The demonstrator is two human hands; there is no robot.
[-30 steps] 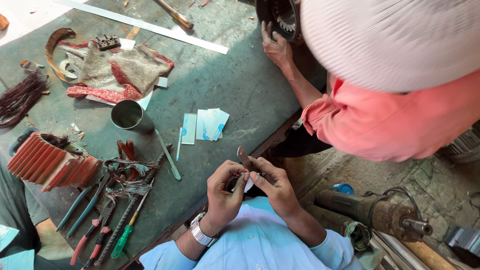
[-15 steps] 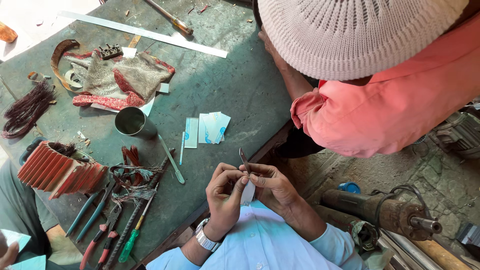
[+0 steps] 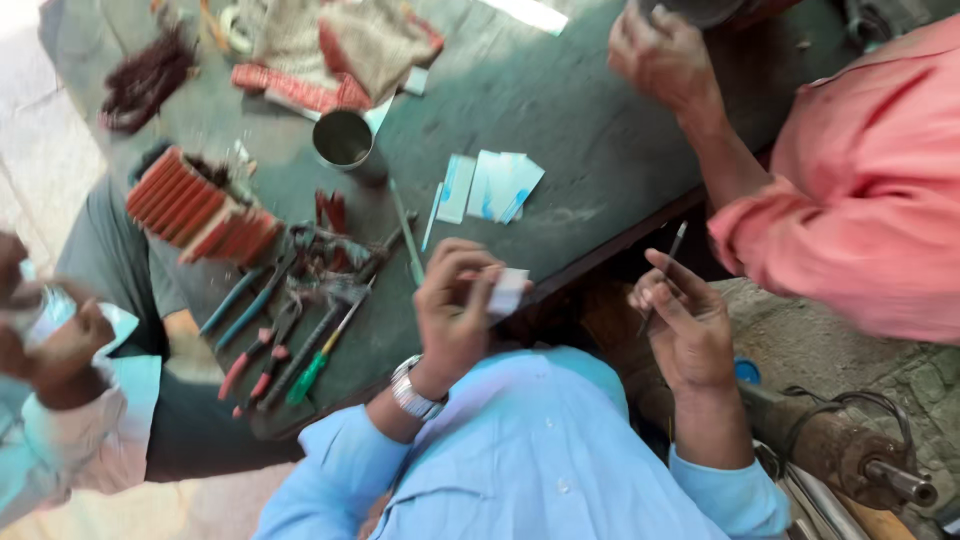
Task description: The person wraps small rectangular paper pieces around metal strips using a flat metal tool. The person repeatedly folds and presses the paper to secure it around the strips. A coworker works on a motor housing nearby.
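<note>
My left hand point(image 3: 455, 310), with a metal wristwatch, is closed on a small white slip point(image 3: 510, 290) just off the near edge of the green table point(image 3: 600, 150). My right hand point(image 3: 685, 320) is a short way to the right and holds a thin dark rod point(image 3: 665, 262) upright between its fingers. The two hands are apart. Small blue and white packets point(image 3: 495, 185) lie on the table just beyond my left hand.
A metal cup point(image 3: 343, 138), a red ribbed block point(image 3: 200, 205) and several pliers and screwdrivers point(image 3: 290, 330) sit at the left. A pink-sleeved person's hand point(image 3: 660, 55) works at top right. Another person's hands point(image 3: 40, 330) are at far left. A rusty shaft point(image 3: 840, 450) lies lower right.
My hands, together on the rod before, have drawn apart: the left now has the white slip, the right keeps the rod. The view shifted and the other person's capped head left it.
</note>
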